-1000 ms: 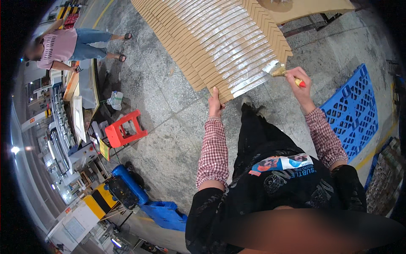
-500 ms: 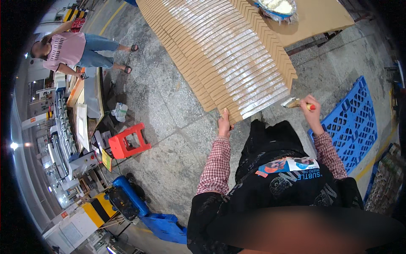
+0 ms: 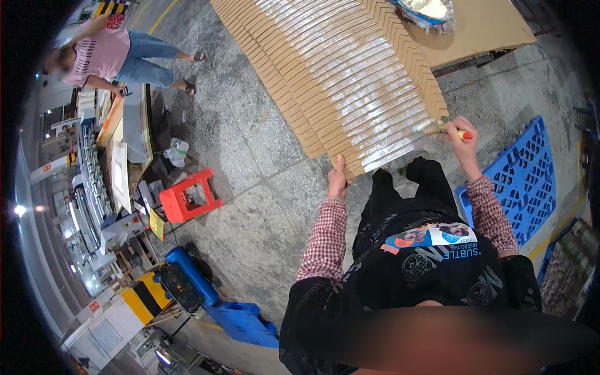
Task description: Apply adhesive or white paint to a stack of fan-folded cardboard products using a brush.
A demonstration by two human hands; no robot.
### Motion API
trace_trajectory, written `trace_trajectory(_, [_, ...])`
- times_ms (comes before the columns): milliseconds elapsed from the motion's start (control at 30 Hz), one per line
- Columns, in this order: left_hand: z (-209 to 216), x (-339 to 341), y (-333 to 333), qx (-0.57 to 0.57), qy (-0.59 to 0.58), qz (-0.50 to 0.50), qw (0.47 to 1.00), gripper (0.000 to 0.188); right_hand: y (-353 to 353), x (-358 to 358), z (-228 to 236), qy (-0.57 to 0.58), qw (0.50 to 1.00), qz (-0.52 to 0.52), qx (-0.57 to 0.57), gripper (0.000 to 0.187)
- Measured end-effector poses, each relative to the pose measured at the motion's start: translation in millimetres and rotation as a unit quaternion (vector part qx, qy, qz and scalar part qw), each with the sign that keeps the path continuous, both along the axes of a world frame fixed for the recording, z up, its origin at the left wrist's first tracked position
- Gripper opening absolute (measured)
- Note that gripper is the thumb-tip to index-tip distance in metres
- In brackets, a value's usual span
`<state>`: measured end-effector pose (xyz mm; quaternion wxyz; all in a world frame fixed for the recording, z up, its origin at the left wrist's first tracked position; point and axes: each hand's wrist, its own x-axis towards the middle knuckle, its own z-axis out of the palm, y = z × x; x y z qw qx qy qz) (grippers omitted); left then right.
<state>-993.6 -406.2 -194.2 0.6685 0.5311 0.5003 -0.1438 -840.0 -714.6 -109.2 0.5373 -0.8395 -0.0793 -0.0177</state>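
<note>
A long row of overlapping brown cardboard sheets stretches away from me, with shiny wet white strips along the middle of the exposed edges. At the near left corner, my left hand pinches the nearest sheet, thumb on top. My right hand is closed round the red-and-yellow handle of a paste brush. Its pale bristles lie at the right end of the wet strips, close to the sheets' right edge; whether they touch is hard to tell. White paste fills a plastic-lined blue container at the far right.
The container rests on a brown board. A blue plastic pallet lies to my right. At left are a red stool, a machine and a blue cart. Another person stands at the far left.
My right hand has brought the brush up and left, from beside the sheets to the right end of the wet strips. My left hand still grips the near corner. The view has shifted slightly.
</note>
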Motion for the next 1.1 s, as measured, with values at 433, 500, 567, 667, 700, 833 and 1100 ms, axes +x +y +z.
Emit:
trace_trajectory(433, [1.1, 2.7, 1.3, 0.0, -0.019, 0.012, 1.0, 0.054, 78.7, -33.8, 47.0, -0.024, 0.986, 0.16, -0.035, 0.016])
trace_trajectory(500, [4.0, 6.0, -2.0, -0.004, -0.024, 0.008, 1.0, 0.054, 105.1, -29.4, 46.2, -0.098, 0.981, 0.167, 0.008, 0.014])
trace_trajectory(567, [7.3, 8.9, -4.9, -0.007, -0.032, 0.003, 0.999, 0.054, 107.6, -38.2, 30.2, -0.109, 0.973, 0.204, -0.015, 0.013])
trace_trajectory(667, [4.3, 7.5, -3.4, -0.01, -0.046, 0.013, 0.999, 0.054, 98.5, -68.2, 15.7, -0.097, 0.952, 0.285, -0.048, 0.012])
trace_trajectory(700, [0.9, 4.8, -2.3, -0.016, -0.048, 0.018, 0.999, 0.054, 93.7, -82.1, 20.9, -0.071, 0.941, 0.326, -0.062, 0.012])
trace_trajectory(833, [-3.8, 0.2, -0.5, -0.014, -0.044, 0.022, 0.999, 0.054, 93.9, -87.9, 41.3, -0.028, 0.941, 0.332, -0.062, 0.013])
trace_trajectory(1100, [-13.9, 2.3, -2.4, -0.029, -0.036, 0.007, 0.999, 0.056, 116.1, -87.7, 34.6, -0.063, 0.942, 0.322, -0.066, 0.011])
